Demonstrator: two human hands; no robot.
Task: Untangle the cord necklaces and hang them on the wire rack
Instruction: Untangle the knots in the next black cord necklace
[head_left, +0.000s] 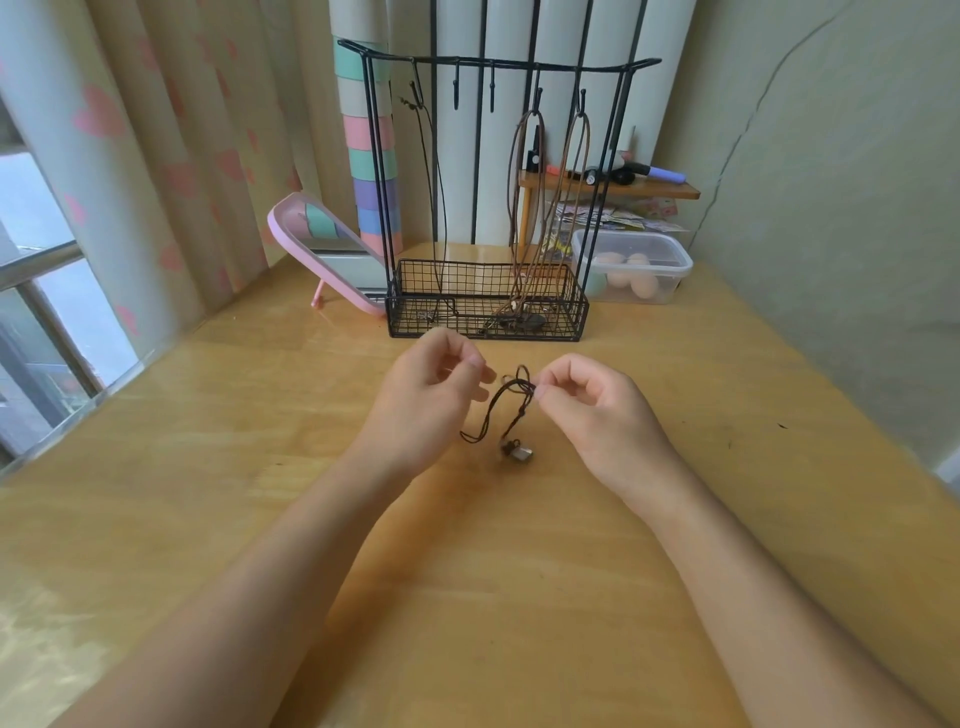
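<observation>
Pinched the cord necklace (518, 452) in the right hand (597, 415) over the counter (208, 467); curled the left hand (431, 395) beside it, could not tell its grip.

Dark cord (521, 410) tangled, knotted loop held up, pendant (518, 452) dangling. Black rack (488, 299) upright behind; black necklace (439, 208), brown necklaces (515, 208) hung from it.

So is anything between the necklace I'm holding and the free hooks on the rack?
Nothing visible. The cord necklace pinched in your right hand hangs before the wire rack; two free hooks sit between the hung cords.
</observation>
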